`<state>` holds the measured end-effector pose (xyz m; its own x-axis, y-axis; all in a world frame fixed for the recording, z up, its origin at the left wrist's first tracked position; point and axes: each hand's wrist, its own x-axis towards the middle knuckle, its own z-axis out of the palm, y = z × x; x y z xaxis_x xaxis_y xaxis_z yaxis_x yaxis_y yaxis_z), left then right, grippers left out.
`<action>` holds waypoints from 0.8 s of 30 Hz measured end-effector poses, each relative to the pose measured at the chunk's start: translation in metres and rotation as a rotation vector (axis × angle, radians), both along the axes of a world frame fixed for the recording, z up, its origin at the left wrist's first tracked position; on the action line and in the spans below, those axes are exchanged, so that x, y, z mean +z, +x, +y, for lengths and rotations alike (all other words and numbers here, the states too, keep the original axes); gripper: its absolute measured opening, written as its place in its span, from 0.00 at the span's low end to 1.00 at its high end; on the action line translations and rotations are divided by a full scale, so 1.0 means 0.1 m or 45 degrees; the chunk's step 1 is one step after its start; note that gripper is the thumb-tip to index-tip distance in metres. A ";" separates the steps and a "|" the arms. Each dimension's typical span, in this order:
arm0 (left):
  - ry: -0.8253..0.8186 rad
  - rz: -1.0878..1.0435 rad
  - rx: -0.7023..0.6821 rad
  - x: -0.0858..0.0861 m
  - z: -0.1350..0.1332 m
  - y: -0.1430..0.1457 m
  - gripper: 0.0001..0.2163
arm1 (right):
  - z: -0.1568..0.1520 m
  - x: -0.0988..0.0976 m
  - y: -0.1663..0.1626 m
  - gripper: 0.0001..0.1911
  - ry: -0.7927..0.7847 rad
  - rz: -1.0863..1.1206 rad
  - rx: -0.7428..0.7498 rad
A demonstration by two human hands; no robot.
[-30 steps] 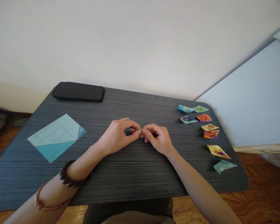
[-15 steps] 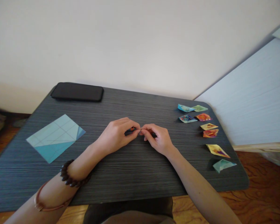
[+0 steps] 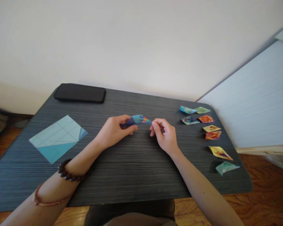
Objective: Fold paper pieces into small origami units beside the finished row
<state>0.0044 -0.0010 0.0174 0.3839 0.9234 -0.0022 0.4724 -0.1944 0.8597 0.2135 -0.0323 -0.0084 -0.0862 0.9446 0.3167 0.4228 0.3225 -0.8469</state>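
Note:
A small folded piece of origami paper (image 3: 139, 119), blue and teal with orange patches, is held up between both hands over the middle of the table. My left hand (image 3: 116, 129) pinches its left end between thumb and fingers. At its pointed right tip, the thumb and forefinger of my right hand (image 3: 165, 133) are closed. Part of the paper's left end is hidden by my left fingers. Left of my hands lies a creased, partly folded light-blue and teal paper sheet (image 3: 58, 138).
A black phone (image 3: 80, 93) lies at the table's back left. Several folded paper pieces, including a yellow one (image 3: 220, 153) and a green one (image 3: 227, 168), line the right side. The dark table (image 3: 132, 179) meets a wall behind; a pale panel (image 3: 254, 94) stands at right.
My hands have moved apart, the left leftward and the right slightly rightward. The folded paper, mostly hidden behind the fingers before, now shows between them.

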 end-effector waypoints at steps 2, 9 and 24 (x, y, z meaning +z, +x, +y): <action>-0.081 -0.046 0.034 0.01 0.03 -0.03 0.14 | 0.03 -0.01 0.04 0.07 -0.054 0.006 0.010; -0.077 -0.025 -0.075 -0.09 0.01 0.00 0.12 | 0.02 0.08 0.03 0.08 0.099 -0.254 0.144; 0.225 -0.166 0.036 -0.13 -0.09 0.09 0.09 | -0.01 0.01 -0.02 0.07 0.138 -0.263 0.121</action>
<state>0.0130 -0.0096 0.0048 0.3444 0.9153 0.2090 0.3667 -0.3361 0.8675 0.2114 -0.0328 -0.0077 -0.2467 0.8906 0.3820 0.5464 0.4534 -0.7042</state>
